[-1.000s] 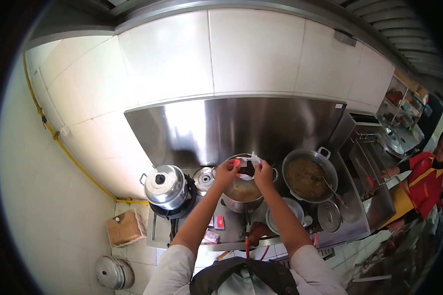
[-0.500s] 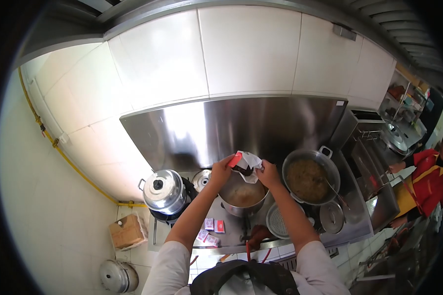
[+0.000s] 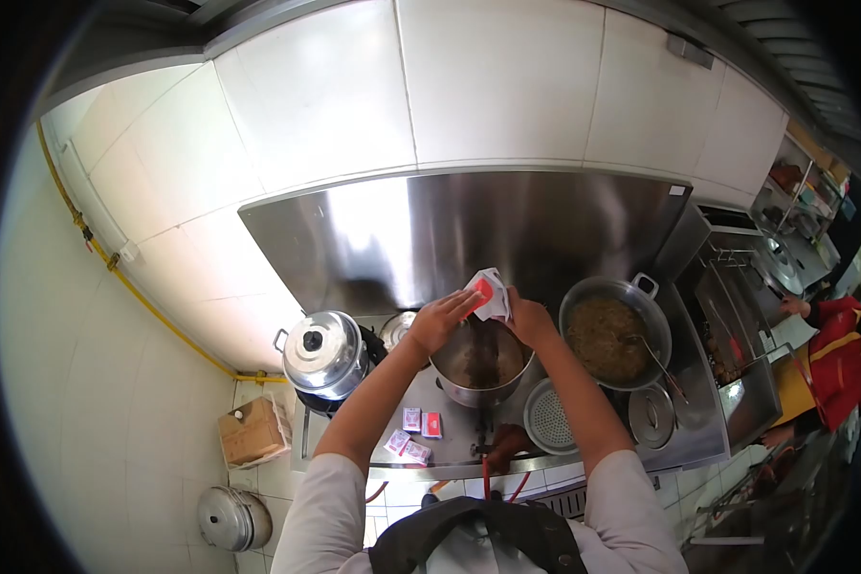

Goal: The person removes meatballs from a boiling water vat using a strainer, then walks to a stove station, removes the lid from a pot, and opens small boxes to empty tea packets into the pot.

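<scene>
Above an open metal pot (image 3: 478,395), my left hand (image 3: 440,320) and my right hand (image 3: 528,318) grip a white and red paper packet (image 3: 491,294) from either side. The packet is tipped, and a dark loose substance (image 3: 482,346) falls from it into the pot, where brownish contents lie. Several small red and white boxes (image 3: 431,425) rest on the steel counter below my left forearm. Beneath my right forearm lies a perforated round metal strainer (image 3: 548,421).
A lidded silver pot (image 3: 323,354) stands on the left burner. To the right, a wide pan (image 3: 568,368) holds brown food and a ladle. Beside it are a round lid (image 3: 651,417) and a fryer (image 3: 737,330). A person in red (image 3: 840,359) stands at far right.
The packet has been tipped over, and its dark contents now pour into the pot. Both hands still hold it. The camera view has shifted slightly.
</scene>
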Tool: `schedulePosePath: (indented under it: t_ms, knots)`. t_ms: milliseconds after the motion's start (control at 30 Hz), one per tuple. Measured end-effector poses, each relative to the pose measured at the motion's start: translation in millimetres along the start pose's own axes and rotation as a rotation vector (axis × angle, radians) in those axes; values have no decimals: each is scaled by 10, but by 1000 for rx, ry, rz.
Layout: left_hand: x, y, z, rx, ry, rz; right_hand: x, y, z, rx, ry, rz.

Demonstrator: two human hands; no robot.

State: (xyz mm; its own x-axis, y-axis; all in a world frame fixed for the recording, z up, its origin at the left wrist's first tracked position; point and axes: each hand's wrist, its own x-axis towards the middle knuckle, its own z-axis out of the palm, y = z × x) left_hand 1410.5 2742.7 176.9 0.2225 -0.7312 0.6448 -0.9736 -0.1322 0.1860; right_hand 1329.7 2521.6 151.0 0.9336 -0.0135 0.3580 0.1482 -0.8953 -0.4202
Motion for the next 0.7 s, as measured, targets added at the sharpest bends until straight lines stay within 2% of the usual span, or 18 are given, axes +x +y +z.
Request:
schedulePosePath:
  t_ms: [233,467,700]
  knots:
    - [91,-131,53,113,-83,200,48,122,111,121,10,-102]
    - [246,-45,-115,284,-65,385,82,162,33,230,152,-25]
    - [273,30,-191,282,-19,376,106,53,-151,257,187,-45]
